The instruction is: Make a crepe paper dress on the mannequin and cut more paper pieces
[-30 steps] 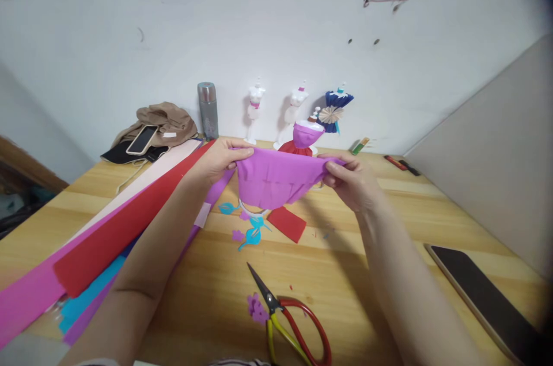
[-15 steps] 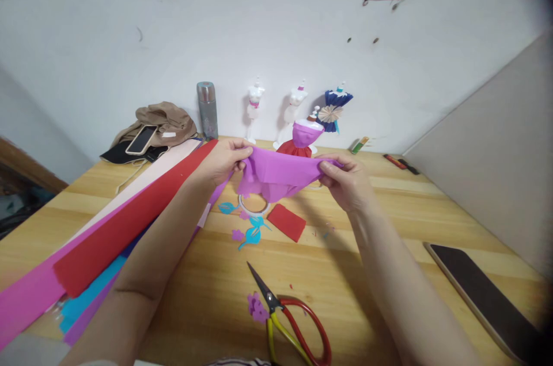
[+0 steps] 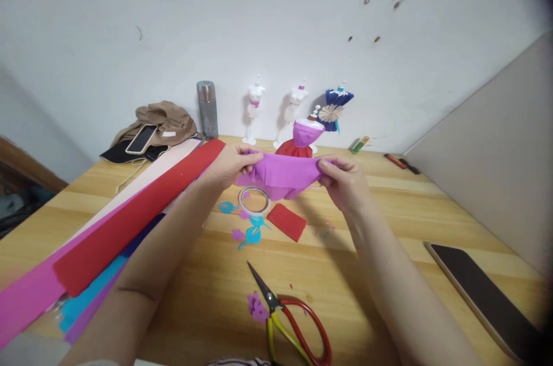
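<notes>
A piece of purple crepe paper (image 3: 290, 172) hangs between my two hands above the table, its upper edge pulled fairly straight. My left hand (image 3: 233, 167) pinches one end, where the paper bunches near the thumb. With thumb and fingers, my right hand (image 3: 349, 183) grips the other end. Just behind the paper stands a small dress form (image 3: 308, 134) with a purple top and red skirt. Beneath lie a tape roll (image 3: 256, 214), a folded red piece (image 3: 287, 222), blue leaf-shaped cutouts (image 3: 253, 234) and small purple flower cutouts (image 3: 258, 308).
Scissors (image 3: 271, 300) with red and yellow handles lie close to me. Long coloured sheets (image 3: 129, 227) cover the left side. Along the wall stand a flask (image 3: 207, 112), white dress forms (image 3: 255, 104) and a blue-dressed form (image 3: 336, 108). A phone (image 3: 479, 297) lies at right.
My left hand has moved a little to the right, toward my right hand, and the paper span between them is shorter and more gathered on the left. My right hand is almost unmoved.
</notes>
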Action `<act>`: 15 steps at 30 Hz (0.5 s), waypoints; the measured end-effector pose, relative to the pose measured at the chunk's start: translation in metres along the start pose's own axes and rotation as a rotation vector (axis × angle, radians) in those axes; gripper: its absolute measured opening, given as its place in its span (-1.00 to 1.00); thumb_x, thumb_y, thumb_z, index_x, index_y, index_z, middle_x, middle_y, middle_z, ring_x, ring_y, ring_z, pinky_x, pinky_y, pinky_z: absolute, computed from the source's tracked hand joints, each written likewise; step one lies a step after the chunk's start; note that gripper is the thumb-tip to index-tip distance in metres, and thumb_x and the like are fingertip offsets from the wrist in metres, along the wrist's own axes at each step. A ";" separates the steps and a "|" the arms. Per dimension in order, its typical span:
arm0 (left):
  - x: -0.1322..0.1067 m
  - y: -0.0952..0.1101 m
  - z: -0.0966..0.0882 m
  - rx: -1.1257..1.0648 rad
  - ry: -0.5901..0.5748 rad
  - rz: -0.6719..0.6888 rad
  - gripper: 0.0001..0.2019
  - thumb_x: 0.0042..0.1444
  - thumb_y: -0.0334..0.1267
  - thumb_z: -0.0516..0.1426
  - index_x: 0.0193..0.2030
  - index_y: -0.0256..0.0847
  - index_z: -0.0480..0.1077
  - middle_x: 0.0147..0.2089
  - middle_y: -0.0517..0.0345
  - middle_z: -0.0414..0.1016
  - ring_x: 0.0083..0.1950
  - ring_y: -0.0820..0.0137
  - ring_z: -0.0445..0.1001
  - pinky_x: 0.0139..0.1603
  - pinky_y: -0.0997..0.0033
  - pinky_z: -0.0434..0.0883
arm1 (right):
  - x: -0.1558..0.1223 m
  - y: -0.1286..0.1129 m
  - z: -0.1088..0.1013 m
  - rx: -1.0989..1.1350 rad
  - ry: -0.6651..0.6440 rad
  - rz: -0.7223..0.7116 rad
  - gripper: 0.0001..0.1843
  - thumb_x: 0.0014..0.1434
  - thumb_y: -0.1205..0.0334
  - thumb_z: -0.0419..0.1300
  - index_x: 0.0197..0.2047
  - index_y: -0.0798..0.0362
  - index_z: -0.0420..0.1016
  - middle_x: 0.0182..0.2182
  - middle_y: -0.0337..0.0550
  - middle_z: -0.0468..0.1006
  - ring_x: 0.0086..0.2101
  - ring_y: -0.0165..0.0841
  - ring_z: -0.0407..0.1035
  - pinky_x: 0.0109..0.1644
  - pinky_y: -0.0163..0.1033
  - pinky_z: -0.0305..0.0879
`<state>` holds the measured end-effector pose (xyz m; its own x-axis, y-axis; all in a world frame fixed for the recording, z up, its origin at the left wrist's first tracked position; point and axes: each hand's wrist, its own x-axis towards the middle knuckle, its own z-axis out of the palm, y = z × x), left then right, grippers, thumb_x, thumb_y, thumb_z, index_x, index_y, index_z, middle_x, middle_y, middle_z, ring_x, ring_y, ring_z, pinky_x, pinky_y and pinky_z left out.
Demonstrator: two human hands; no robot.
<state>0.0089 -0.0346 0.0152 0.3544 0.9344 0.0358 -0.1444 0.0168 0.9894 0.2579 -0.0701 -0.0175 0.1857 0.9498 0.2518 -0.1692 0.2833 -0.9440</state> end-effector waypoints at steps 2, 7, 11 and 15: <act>0.000 0.001 0.000 -0.008 0.005 -0.002 -0.84 0.00 -0.39 0.28 -0.55 -0.35 0.47 -0.67 0.25 0.29 -0.61 0.62 0.19 -0.52 0.58 0.12 | 0.000 0.000 0.000 -0.007 0.001 -0.005 -0.75 -0.19 0.09 0.52 -0.51 -0.01 0.58 -0.73 -0.34 0.30 -0.66 -0.52 0.04 -0.62 -0.32 -0.12; -0.001 0.005 0.002 0.023 0.033 0.030 -0.86 -0.03 -0.35 0.27 -0.55 -0.31 0.48 -0.68 0.26 0.27 -0.61 0.60 0.18 -0.54 0.56 0.08 | -0.001 -0.002 0.000 -0.017 -0.002 -0.012 -0.75 -0.20 0.07 0.51 -0.53 -0.02 0.58 -0.72 -0.32 0.33 -0.66 -0.51 0.07 -0.62 -0.30 -0.10; -0.004 0.009 0.008 0.124 0.103 0.108 -0.91 -0.04 -0.36 0.24 -0.51 -0.31 0.51 -0.69 0.30 0.27 -0.62 0.60 0.16 -0.55 0.54 0.07 | -0.003 -0.005 -0.002 -0.054 0.001 -0.036 -0.76 -0.14 0.04 0.50 -0.50 -0.02 0.60 -0.73 -0.32 0.32 -0.68 -0.50 0.08 -0.62 -0.29 -0.05; -0.005 0.009 0.010 0.050 0.114 0.153 -0.89 -0.02 -0.33 0.24 -0.51 -0.29 0.47 -0.64 0.31 0.28 -0.62 0.62 0.15 -0.55 0.55 0.09 | -0.005 -0.009 -0.002 -0.075 0.006 -0.056 -0.72 -0.12 -0.01 0.50 -0.51 -0.03 0.58 -0.74 -0.32 0.32 -0.69 -0.47 0.10 -0.63 -0.26 -0.04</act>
<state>0.0150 -0.0424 0.0255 0.2246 0.9589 0.1732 -0.1418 -0.1437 0.9794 0.2606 -0.0773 -0.0112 0.1991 0.9319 0.3031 -0.0857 0.3247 -0.9419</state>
